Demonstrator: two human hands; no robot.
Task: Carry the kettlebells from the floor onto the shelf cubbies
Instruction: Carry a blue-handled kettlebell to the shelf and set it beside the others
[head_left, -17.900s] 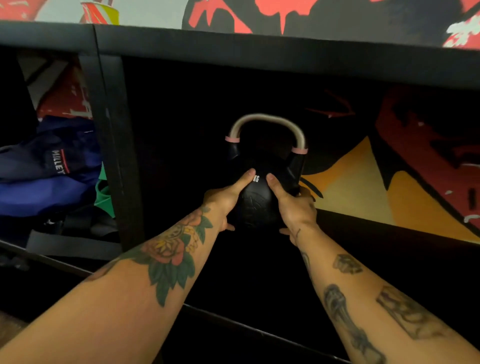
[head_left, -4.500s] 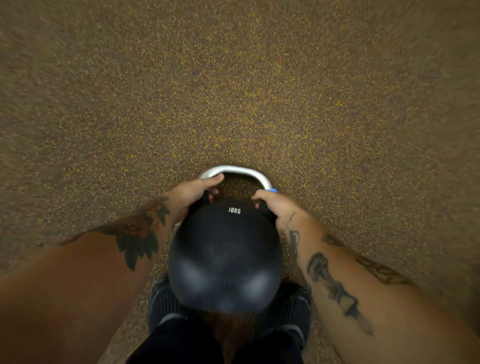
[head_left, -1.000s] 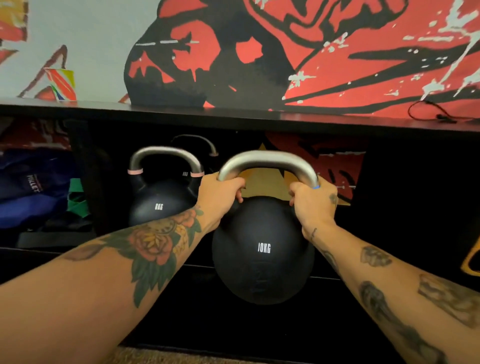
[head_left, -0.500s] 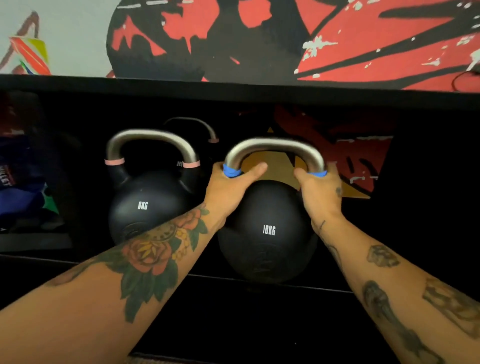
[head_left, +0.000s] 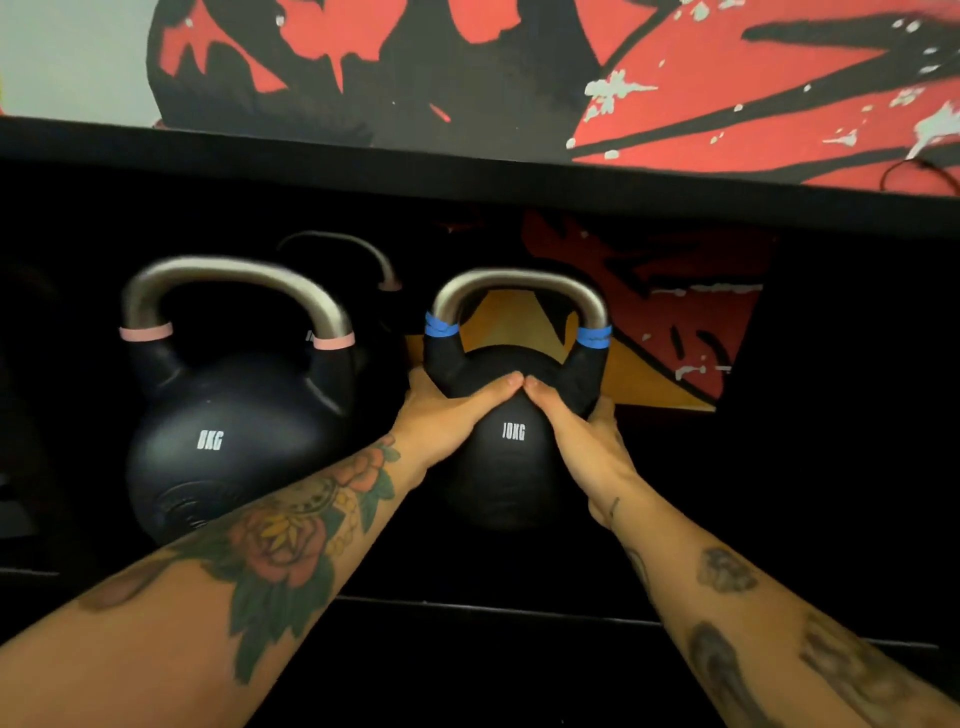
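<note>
Grip | my left hand (head_left: 447, 415) and right hand (head_left: 576, 436) both clasp 10KG kettlebell (head_left: 511, 467) | inside shelf cubby (head_left: 467, 571), beside pink-banded kettlebell (head_left: 234, 431)

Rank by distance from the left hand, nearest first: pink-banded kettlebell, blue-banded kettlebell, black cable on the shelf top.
1. Blue-banded kettlebell, centre, touching the left hand.
2. Pink-banded kettlebell, just to its left.
3. Black cable, far upper right on the shelf top.
</note>
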